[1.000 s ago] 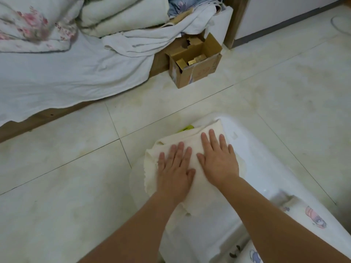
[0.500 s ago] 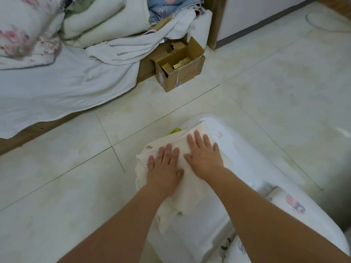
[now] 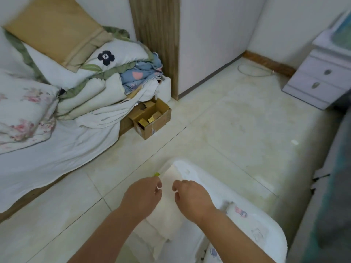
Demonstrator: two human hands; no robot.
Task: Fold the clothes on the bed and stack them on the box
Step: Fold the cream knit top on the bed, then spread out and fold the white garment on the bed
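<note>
The folded cream-white cloth [image 3: 167, 211] lies on the lid of the white plastic box [image 3: 252, 221], near its far left corner, with its lower edge drooping over the box's left side toward the floor; a sliver of lime-green fabric [image 3: 156, 174] peeks out just beyond it. Your left hand [image 3: 142, 198] and right hand [image 3: 191, 196] hover just over the cloth, fingers loosely curled, each grip slack and holding nothing as far as the view shows. To finish this step well, check that the fold sits square on the lid: tuck the overhanging edge back onto the box so the stack will not slide off, and leave the top flat for the next piece. The box's rounded far rim gives little margin on that side, so keep the pile toward the middle. The pale tiled floor [image 3: 237, 130] between you and the low bed [image 3: 47, 158] gives you room to turn left. On the bed, a heap of cream and floral bedding with blue patterned fabric [image 3: 140, 76] appears to hold what remains; a small open cardboard carton [image 3: 153, 118] stands against the bed's corner, so step clear of it when you reach.
</note>
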